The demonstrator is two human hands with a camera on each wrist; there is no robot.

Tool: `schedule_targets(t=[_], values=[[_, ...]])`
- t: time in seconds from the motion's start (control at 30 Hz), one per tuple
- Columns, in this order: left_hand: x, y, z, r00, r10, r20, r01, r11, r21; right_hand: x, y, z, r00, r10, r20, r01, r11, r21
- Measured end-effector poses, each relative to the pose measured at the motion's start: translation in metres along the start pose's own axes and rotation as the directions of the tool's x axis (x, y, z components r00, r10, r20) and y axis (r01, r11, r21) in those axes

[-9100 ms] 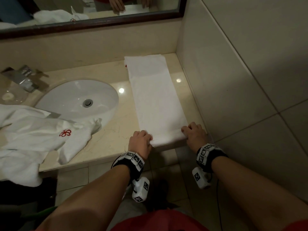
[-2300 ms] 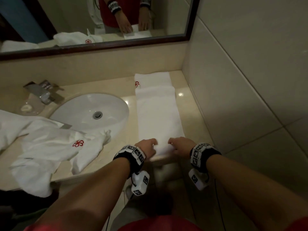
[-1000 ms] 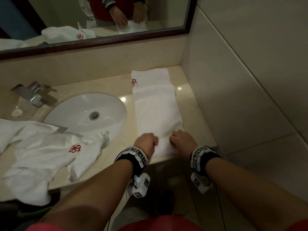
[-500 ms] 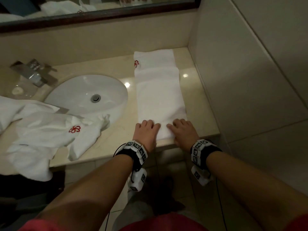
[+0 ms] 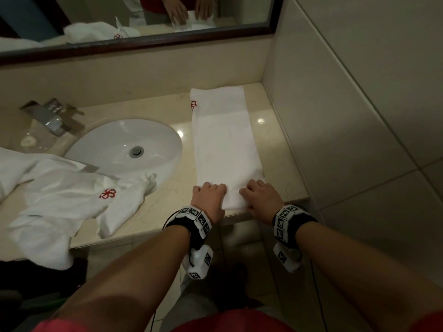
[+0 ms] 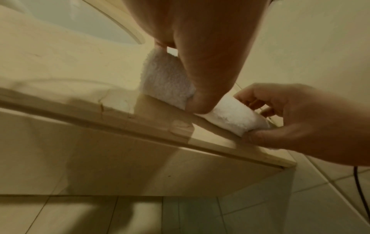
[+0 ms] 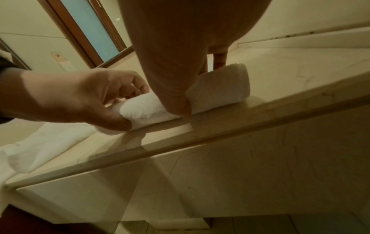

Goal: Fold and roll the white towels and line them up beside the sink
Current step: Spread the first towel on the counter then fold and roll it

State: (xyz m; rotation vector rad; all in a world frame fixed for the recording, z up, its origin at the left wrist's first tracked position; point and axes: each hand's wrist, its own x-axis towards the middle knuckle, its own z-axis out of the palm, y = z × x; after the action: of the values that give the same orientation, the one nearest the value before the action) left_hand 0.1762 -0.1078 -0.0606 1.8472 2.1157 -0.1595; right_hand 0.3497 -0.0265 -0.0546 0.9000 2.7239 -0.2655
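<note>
The counter [image 5: 167, 204] ends at a tiled wall [image 5: 347, 116] on the right and the backsplash under the mirror [image 5: 143, 44] at the rear; its front edge runs just under both wrists. A long folded towel [image 5: 225, 149] lies on the counter between the sink [image 5: 124, 149] and the wall, reaching from the front edge back almost to the backsplash, so the bare strips either side of it are narrow. It is white, flat and smooth, with a red flower mark at its far left corner, and its near end is turned up into a small tight roll at the counter's lip. The left hand [image 5: 208, 197] and right hand [image 5: 261, 198] sit side by side on that roll, palms down, fingers curled over the top and thumbs tucked beneath, each pinching it. A heap of loose towels [image 5: 60, 200] sprawls left of the sink, partly over the basin rim and the counter's edge
</note>
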Motion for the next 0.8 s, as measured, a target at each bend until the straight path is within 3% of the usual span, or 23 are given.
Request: schedule_targets(t=[0.43, 0.63, 0.8], values=[[0.019, -0.016, -0.018, 0.952, 0.008, 0.305, 0.041, 0.987, -0.153, 0.017, 0.006, -0.022, 0.966, 0.057, 0.251, -0.111, 0.972, 0.206], [0.035, -0.027, -0.020, 0.931, 0.025, 0.364, 0.079, 0.960, -0.267, 0.027, 0.012, -0.022, 0.963, 0.110, 0.246, -0.170, 0.956, 0.239], [0.046, -0.038, -0.019, 0.939, 0.011, 0.343, 0.124, 0.921, -0.369, 0.033, 0.016, -0.021, 0.960, 0.113, 0.256, -0.203, 0.910, 0.360]])
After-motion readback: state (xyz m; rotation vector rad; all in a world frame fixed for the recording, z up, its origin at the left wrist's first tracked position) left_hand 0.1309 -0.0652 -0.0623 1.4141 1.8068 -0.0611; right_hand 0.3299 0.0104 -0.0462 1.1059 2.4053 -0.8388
